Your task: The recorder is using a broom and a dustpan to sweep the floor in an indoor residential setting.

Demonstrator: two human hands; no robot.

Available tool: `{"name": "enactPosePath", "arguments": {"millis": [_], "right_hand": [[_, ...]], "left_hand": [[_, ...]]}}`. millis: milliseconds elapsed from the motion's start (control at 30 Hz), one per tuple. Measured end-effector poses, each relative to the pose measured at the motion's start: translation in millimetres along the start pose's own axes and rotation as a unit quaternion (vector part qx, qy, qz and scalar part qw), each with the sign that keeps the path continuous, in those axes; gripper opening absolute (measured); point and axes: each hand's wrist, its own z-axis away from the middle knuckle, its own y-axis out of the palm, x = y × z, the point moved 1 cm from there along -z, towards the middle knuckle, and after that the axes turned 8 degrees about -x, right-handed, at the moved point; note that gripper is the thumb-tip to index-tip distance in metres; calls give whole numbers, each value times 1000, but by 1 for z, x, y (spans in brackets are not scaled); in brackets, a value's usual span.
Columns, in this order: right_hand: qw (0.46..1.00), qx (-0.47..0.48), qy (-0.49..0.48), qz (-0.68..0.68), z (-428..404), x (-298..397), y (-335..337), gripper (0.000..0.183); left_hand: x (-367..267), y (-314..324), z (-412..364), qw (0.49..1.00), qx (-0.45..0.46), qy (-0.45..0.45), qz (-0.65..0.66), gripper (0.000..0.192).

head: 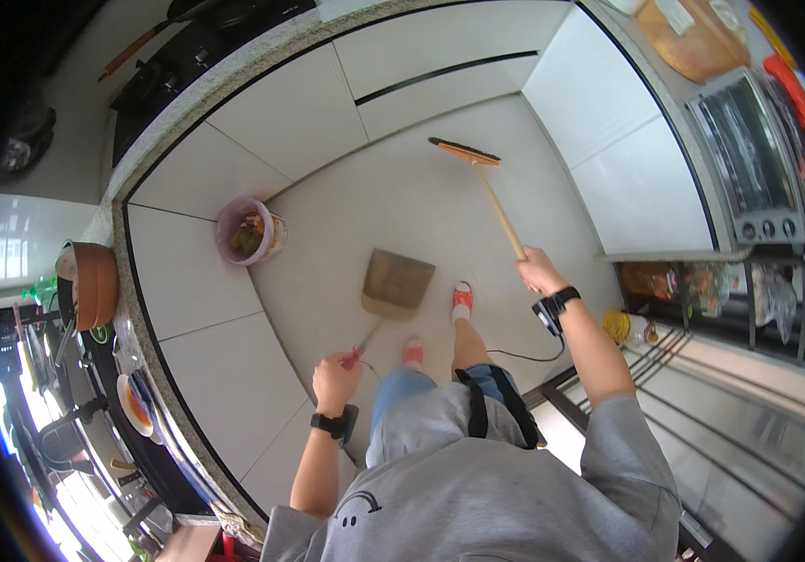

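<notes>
My right hand grips the pale wooden handle of a push broom. The broom's orange head with dark bristles is on the floor near the far corner of the cabinets. In my left hand is the reddish upper end of a dustpan's handle. The brownish dustpan is in front of my feet, its wide open edge facing away from me; whether it touches the floor I cannot tell. It looks slightly blurred, and I cannot make out any sweepings in it.
White cabinets enclose the pale floor. A pinkish bin holding food scraps stands by the left cabinets. On the right counter sits a toaster oven, with a shelf rack below. A cable hangs from my right wrist.
</notes>
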Motion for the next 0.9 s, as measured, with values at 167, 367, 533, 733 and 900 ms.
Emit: {"name": "enactPosePath", "arguments": {"millis": [167,367,533,733,900], "right_hand": [[997,41,-37,50,-90,48,36,22],[972,37,-126,194,-111,33,71,45],[941,157,-143,265,-25,-10,41,52],[936,309,-10,167,40,2,-46,48],[923,360,110,84,66,56,-73,38]], "left_hand": [[-22,22,0,997,-31,-68,16,24],[-66,32,-6,996,-39,-74,-30,21],[-59,28,-9,992,-54,-113,-16,21],[-60,22,-12,992,-59,-104,-29,20],[-49,25,-14,989,-72,-121,-35,19]]}}
